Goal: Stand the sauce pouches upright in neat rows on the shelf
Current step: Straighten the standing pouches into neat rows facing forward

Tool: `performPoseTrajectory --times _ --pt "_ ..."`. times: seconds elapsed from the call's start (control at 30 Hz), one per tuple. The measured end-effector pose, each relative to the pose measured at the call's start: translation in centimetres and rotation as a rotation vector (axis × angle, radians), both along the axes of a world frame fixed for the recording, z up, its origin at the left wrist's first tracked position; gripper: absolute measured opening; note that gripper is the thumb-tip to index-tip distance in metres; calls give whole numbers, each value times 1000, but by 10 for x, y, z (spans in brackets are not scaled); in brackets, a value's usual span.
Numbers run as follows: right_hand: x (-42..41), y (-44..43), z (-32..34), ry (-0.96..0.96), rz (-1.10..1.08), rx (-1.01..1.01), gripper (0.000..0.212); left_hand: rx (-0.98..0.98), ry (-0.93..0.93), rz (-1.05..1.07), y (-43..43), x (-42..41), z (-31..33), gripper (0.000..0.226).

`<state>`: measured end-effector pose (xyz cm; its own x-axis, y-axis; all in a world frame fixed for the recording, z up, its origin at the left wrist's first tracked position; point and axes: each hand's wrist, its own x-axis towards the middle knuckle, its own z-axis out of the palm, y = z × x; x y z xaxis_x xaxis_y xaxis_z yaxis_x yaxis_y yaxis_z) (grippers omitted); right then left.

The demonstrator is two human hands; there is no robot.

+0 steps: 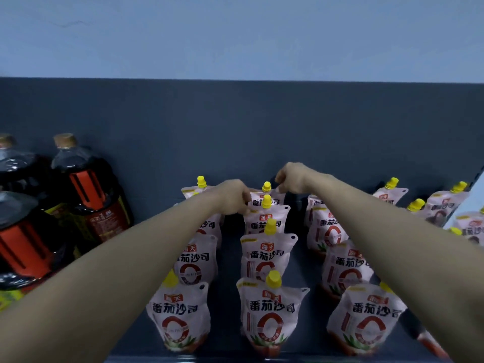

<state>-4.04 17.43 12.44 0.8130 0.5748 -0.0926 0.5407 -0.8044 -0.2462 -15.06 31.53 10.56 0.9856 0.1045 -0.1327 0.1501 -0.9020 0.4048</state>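
Dark sauce bottles (86, 189) w/ orange handles and tan caps crowd the left of the frame, beside the pouches. Both forearms cross the front rows, hiding parts of them. Soft, glossy pink-white pouches w/ yellow spouts stand in rows on the dark shelf (227, 305), centre to right. Left hand (231, 196) and right hand (293, 179) pinch the top corners of the rearmost middle pouch (267, 196).

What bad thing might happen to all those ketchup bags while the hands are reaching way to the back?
Both forearms stretch over the front pouches, so the left forearm might brush the front-left pouch and tip it over. Both hands, left hand and right hand, pinch the back middle pouch; a tug might knock the pouch in front of it, since they stand close together.
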Motion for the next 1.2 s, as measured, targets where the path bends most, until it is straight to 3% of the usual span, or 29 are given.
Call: performPoseTrajectory --times 0.13,0.2,0.27,0.5,0.57,0.73,0.87,1.07,1.2 --pt "13 15 -15 28 58 -100 30 93 52 -29 -3 9 -13 15" --pt "19 22 -24 11 56 -156 25 122 47 -14 -5 11 -18 17" --pt "25 28 -33 -11 33 -169 33 121 36 -6 -6 12 -20 24" --pt "32 32 -45 -16 53 -207 26 81 67 -56 -2 10 -13 16" --pt "33 26 -35 -13 76 -205 18 61 -4 -51 -2 10 -5 21" --pt "25 -13 3 -46 55 -40 35 -49 -269 -41 -23 12 19 20" --pt "18 -58 23 -96 -71 49 32 -156 -331 -145 -59 18 36 17" --pt "18 -108 27 -153 -199 35 26 -176 -127 -312 -101 23 35 25" --pt "32 -118 18 -147 -218 11 33 -80 -57 -311 -114 31 24 32"
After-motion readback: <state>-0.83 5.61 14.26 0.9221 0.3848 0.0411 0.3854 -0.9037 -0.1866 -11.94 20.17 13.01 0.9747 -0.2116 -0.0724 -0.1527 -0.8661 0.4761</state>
